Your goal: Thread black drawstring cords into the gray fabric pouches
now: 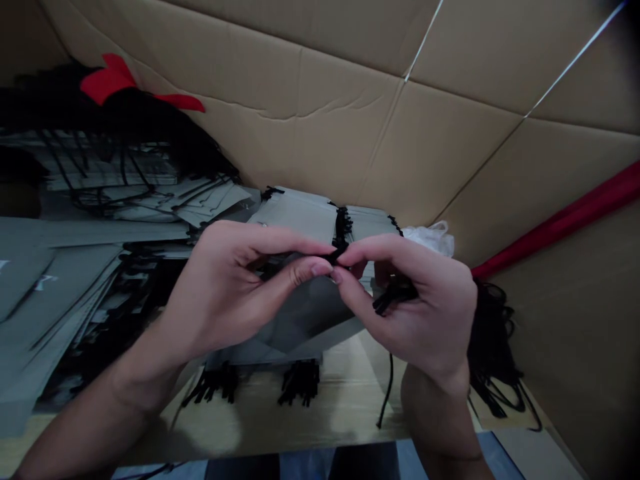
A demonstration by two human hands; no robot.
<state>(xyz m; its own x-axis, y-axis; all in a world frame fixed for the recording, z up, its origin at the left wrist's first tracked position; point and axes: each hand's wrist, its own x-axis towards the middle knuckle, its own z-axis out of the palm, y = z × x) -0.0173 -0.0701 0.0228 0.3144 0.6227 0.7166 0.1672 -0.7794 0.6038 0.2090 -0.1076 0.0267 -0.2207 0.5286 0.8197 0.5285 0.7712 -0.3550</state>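
My left hand [235, 287] and my right hand [420, 307] meet at centre, both pinching a thin black cord [336, 256] between thumb and forefinger. More of the cord bunches in my right palm and one strand [387, 393] hangs down past the wrist. Right under the hands is a grey paper bag [305, 320], held up off a stack of grey paper bags [310, 217] with black cord handles. Whether the pinched cord passes through the bag is hidden by my fingers.
Flat grey bags [55, 287] lie piled at left, with tangled black cords [125, 127] and a red ribbon [107, 80] behind. A cardboard wall [350, 100] encloses the back and right. Loose black cords [493, 360] lie at right near a red strip [565, 217]. The wooden tabletop [300, 413] shows below.
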